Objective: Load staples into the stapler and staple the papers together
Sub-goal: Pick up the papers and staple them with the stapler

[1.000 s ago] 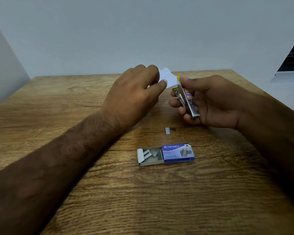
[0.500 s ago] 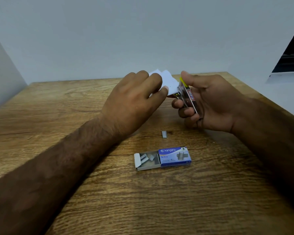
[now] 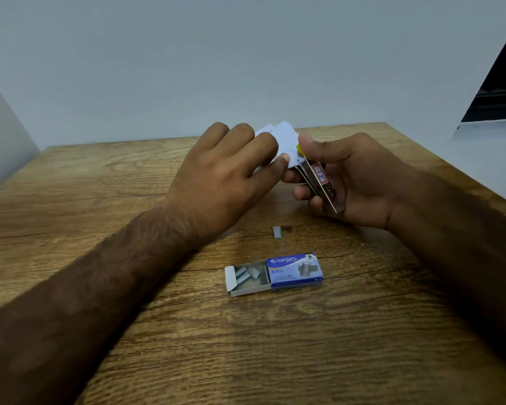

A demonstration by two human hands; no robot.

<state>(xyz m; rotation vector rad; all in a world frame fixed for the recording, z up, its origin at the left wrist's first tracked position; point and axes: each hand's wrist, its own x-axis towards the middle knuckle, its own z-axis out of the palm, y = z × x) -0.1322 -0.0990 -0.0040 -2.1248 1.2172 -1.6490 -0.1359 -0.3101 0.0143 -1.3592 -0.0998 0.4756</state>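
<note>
Head view: the right hand (image 3: 360, 182) grips the stapler (image 3: 323, 185), fingers curled round its underside and the thumb pressed on the yellow cap at its upper end. The metal body runs down from the thumb tip across the palm, with its lower end near the heel of the hand. A white label with a red border faces up, just below the thumb. The left hand (image 3: 225, 171) pinches the papers (image 3: 284, 135) between the thumb tip and the curled fingers. The white sheets rise above and beyond that pinch, and their right edge meets the stapler's upper end, touching or just beside the right thumb. Whether that edge sits inside the stapler's mouth cannot be told, as the thumbs cover the junction. Both hands are held above the wooden table (image 3: 246, 361), close together at the point where paper meets stapler. Below the two grips, on the table, lies a short loose staple strip (image 3: 277, 232), apart from both hands. Nearer the camera than that strip lies the staple box (image 3: 295, 270), a blue sleeve printed "kangaro". Its grey inner tray (image 3: 231, 283) is slid out to the left, well below the left-hand pinch. The exposed part of the tray holds several short staple strips (image 3: 247, 273), lying loose at differing angles.
</note>
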